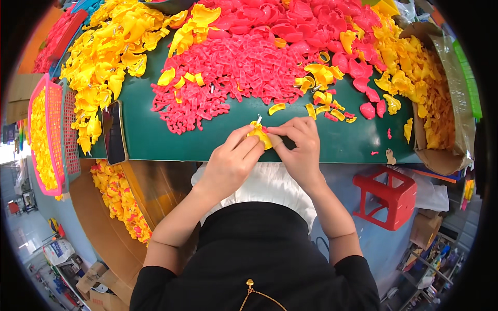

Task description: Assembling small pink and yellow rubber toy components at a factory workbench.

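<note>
Near the front edge of the green table, my left hand (pixel 230 161) pinches a yellow curved plastic part (pixel 263 139) between thumb and fingers. A short silvery pin (pixel 259 119) sticks up from its top. On the right side of that part, my right hand (pixel 302 151) has thumb and forefinger closed on a small red plastic piece (pixel 265 129), which touches the yellow part. Fingertips hide much of the red piece. Just beyond my hands lie a loose yellow strip (pixel 277 109) and a large heap of small red plastic pieces (pixel 233 67).
Yellow parts are piled at the left (pixel 111 52), beside a phone (pixel 114 132) and a pink basket (pixel 51 150). Red shells (pixel 306 26) lie at the back. A cardboard box (pixel 441 160) of yellow parts stands right. Below are a red stool (pixel 397 199) and an open carton (pixel 98 217).
</note>
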The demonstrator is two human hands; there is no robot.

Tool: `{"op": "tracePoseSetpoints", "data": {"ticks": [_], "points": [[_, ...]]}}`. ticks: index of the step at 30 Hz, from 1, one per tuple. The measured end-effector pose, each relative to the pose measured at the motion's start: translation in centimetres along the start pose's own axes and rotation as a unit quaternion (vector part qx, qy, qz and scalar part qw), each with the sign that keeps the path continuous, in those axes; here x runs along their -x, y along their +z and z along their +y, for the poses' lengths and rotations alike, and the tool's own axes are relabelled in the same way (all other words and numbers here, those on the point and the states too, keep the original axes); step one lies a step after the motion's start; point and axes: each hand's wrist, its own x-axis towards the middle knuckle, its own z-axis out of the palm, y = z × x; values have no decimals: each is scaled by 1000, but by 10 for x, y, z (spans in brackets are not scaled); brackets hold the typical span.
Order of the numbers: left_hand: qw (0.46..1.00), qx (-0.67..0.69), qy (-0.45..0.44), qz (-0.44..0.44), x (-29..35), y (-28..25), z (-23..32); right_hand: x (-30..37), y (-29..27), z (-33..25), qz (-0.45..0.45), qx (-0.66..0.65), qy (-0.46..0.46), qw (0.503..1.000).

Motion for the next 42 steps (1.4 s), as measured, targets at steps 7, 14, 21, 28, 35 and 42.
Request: {"op": "tracePoseSetpoints", "data": {"ticks": [7, 14, 21, 28, 35, 42], "points": [[1000, -27, 10, 1, -4, 1, 1, -3, -9, -2, -50, 69, -76, 993], [998, -57, 20, 1, -5, -12, 2, 0, -28, 0, -113, 64, -46, 990], [995, -42, -80, 30, 3, -5, 3, -82, -101, 78, 83, 232, 42, 968], [995, 46, -76, 49, 3, 5, -3, -130, -104, 110, -46, 365, -70, 927], [996, -20, -21, 82, 11, 3, -10, -127, -130, 118, -15, 58, 124, 991], [992, -87, -33, 84, 17, -2, 4, -92, -87, 46, 36, -144, 150, 977]]}}
